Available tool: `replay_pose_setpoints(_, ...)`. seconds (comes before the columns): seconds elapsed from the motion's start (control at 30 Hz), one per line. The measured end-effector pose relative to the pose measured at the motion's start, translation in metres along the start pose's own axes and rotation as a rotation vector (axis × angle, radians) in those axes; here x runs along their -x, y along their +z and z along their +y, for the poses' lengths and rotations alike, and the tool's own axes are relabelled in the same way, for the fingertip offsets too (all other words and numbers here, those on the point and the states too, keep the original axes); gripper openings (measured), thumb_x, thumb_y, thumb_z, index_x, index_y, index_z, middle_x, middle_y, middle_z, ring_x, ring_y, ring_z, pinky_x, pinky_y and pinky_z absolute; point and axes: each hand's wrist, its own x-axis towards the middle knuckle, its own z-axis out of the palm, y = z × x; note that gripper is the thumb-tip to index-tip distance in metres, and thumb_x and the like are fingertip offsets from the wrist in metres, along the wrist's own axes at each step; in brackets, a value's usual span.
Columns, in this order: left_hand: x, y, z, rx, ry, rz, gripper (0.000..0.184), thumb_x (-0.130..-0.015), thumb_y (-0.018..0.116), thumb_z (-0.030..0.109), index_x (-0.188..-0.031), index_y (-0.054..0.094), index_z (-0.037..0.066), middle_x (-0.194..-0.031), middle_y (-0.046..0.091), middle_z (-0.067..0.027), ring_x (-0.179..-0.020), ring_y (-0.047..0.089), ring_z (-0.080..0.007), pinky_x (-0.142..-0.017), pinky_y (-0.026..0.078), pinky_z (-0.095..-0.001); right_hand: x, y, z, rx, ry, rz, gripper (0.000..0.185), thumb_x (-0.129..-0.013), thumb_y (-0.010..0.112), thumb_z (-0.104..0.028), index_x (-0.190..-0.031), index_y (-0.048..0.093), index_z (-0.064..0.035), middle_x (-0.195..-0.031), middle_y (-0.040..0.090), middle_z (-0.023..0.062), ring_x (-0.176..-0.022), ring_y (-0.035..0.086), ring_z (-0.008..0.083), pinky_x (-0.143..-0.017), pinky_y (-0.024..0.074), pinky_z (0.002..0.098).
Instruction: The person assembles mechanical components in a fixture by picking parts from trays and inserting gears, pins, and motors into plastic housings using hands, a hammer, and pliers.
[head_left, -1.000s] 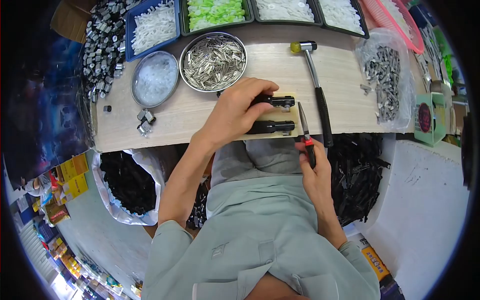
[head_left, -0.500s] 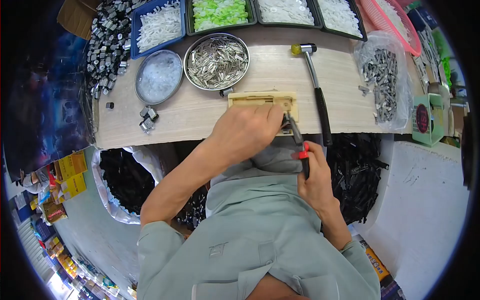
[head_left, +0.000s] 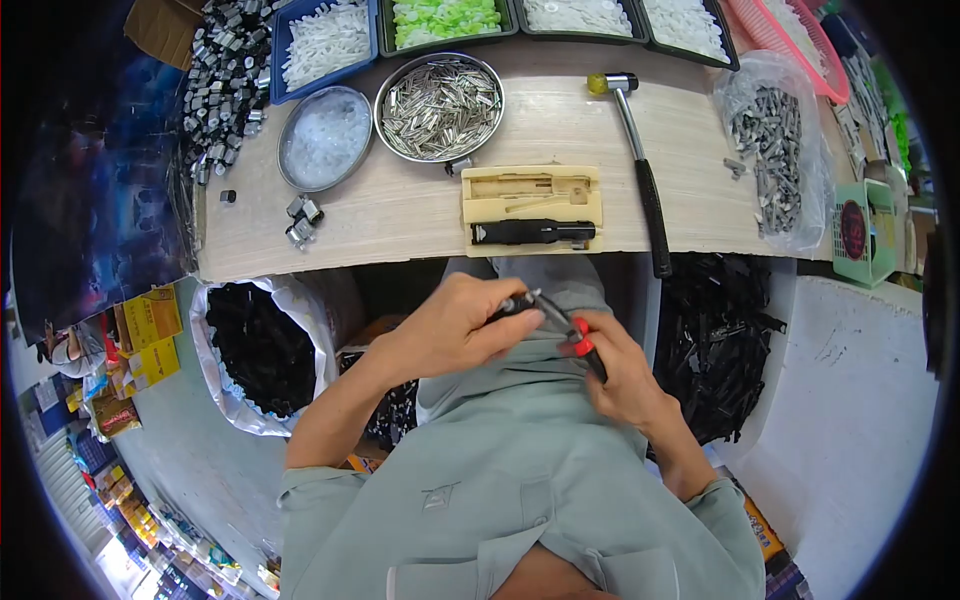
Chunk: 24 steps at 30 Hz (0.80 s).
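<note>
Over the lap, below the table edge, my left hand grips a black part between thumb and fingers. Close on its right, my right hand is closed round pliers with red and black handles, their jaws at the end of the black part. A cream fixture lies at the table's front edge. Its upper slot shows bare, and its lower slot holds another black part. Behind the fixture is a round metal bowl of small silver pins.
A hammer lies right of the fixture, and a clear bag of metal pieces is farther right. A round dish stands left of the bowl. Trays line the back. Black parts fill a white sack and a bin below.
Both hands have moved from the fixture down over the lap. One black part has left the fixture's upper slot and is now in my left hand, with the pliers' jaws at its end.
</note>
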Motion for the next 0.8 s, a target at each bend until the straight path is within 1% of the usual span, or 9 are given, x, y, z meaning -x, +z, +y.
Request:
replay_pose_setpoints(0.03,-0.002,-0.004,0.008,-0.190,0.106,0.104,0.018,-0.095,0.069,0.017,-0.088,0.062,0.001,-0.061,0.059,-0.0120,-0.051,0.058,-0.0181,-0.051,0.045,-0.0322,-0.006,0.001,-0.004,0.004,-0.020,0.071,0.049,-0.061,0.057,0.021,-0.107,0.059,0.0043,-0.126,0.056,0.0200,-0.114,0.056,0.0418,-0.097,0.0477,0.0433)
replay_pose_setpoints(0.13,0.004,-0.023,0.027,-0.803,0.074,0.396,0.016,-0.093,0.071,0.015,-0.095,0.064,0.001,-0.061,0.059,-0.0108,-0.051,0.058,-0.0233,-0.053,0.046,-0.0336,-0.011,0.013,0.002,0.115,0.029,0.302,0.047,-0.064,0.055,0.021,-0.107,0.059,0.0046,-0.124,0.056,0.0208,-0.111,0.057,0.0426,-0.096,0.0476,0.0431)
replay_pose_setpoints(0.23,-0.006,-0.035,0.020,-0.610,0.046,0.675,0.019,-0.089,0.074,0.013,-0.100,0.065,0.000,-0.070,0.061,-0.0129,-0.060,0.061,-0.0301,-0.058,0.048,-0.0354,-0.006,0.026,0.026,0.111,0.236,0.231,0.045,-0.066,0.052,0.020,-0.108,0.060,0.0051,-0.122,0.056,0.0223,-0.109,0.057,0.0432,-0.096,0.0474,0.0426)
replay_pose_setpoints(0.33,-0.024,-0.027,0.004,-0.521,0.291,0.580,0.022,-0.085,0.076,0.009,-0.102,0.065,0.000,-0.083,0.064,-0.0155,-0.073,0.064,-0.0334,-0.065,0.050,-0.0364,0.001,0.026,0.022,0.019,0.217,0.314,0.046,-0.067,0.049,0.020,-0.110,0.060,0.0059,-0.120,0.057,0.0229,-0.110,0.057,0.0426,-0.097,0.0470,0.0408)
replay_pose_setpoints(0.37,-0.028,-0.022,0.001,-0.556,0.262,0.488,0.030,-0.081,0.079,0.010,-0.105,0.065,0.001,-0.099,0.065,-0.0146,-0.088,0.065,-0.0335,-0.073,0.052,-0.0375,0.002,0.023,0.019,0.022,0.223,0.368,0.045,-0.068,0.048,0.019,-0.110,0.060,0.0075,-0.121,0.056,0.0231,-0.111,0.058,0.0416,-0.098,0.0471,0.0389)
replay_pose_setpoints(0.47,-0.047,-0.004,-0.002,-0.718,0.333,0.459,0.035,-0.077,0.081,0.013,-0.107,0.065,0.003,-0.102,0.065,-0.0110,-0.093,0.065,-0.0321,-0.075,0.053,-0.0391,0.002,0.018,0.024,0.033,0.297,0.454,0.044,-0.070,0.049,0.018,-0.111,0.061,0.0069,-0.124,0.055,0.0229,-0.113,0.058,0.0412,-0.098,0.0469,0.0380)
replay_pose_setpoints(0.5,-0.051,-0.003,-0.004,-0.788,0.283,0.387,0.038,-0.075,0.082,0.016,-0.107,0.064,0.006,-0.107,0.064,-0.0090,-0.097,0.064,-0.0317,-0.076,0.054,-0.0411,0.004,0.018,0.028,0.027,0.316,0.463,0.045,-0.071,0.049,0.016,-0.112,0.062,0.0067,-0.126,0.055,0.0221,-0.111,0.059,0.0382,-0.095,0.0475,0.0358)
replay_pose_setpoints(0.6,-0.058,-0.009,-0.008,-0.789,0.286,0.332,0.035,-0.076,0.081,0.018,-0.105,0.065,0.005,-0.104,0.065,-0.0094,-0.096,0.064,-0.0322,-0.076,0.053,-0.0418,0.006,0.012,0.019,-0.120,0.459,0.395,0.046,-0.071,0.048,0.014,-0.115,0.062,0.0067,-0.127,0.055,0.0194,-0.110,0.060,0.0326,-0.091,0.0472,0.0333)
replay_pose_setpoints(0.8,-0.064,-0.031,-0.013,-0.579,0.301,0.232,0.033,-0.080,0.080,0.018,-0.105,0.065,0.003,-0.097,0.066,-0.0129,-0.090,0.065,-0.0355,-0.076,0.051,-0.0421,0.000,0.008,0.001,-0.217,0.463,0.378,0.045,-0.074,0.049,0.012,-0.116,0.063,0.0062,-0.127,0.056,0.0154,-0.107,0.060,0.0253,-0.088,0.0466,0.0300)
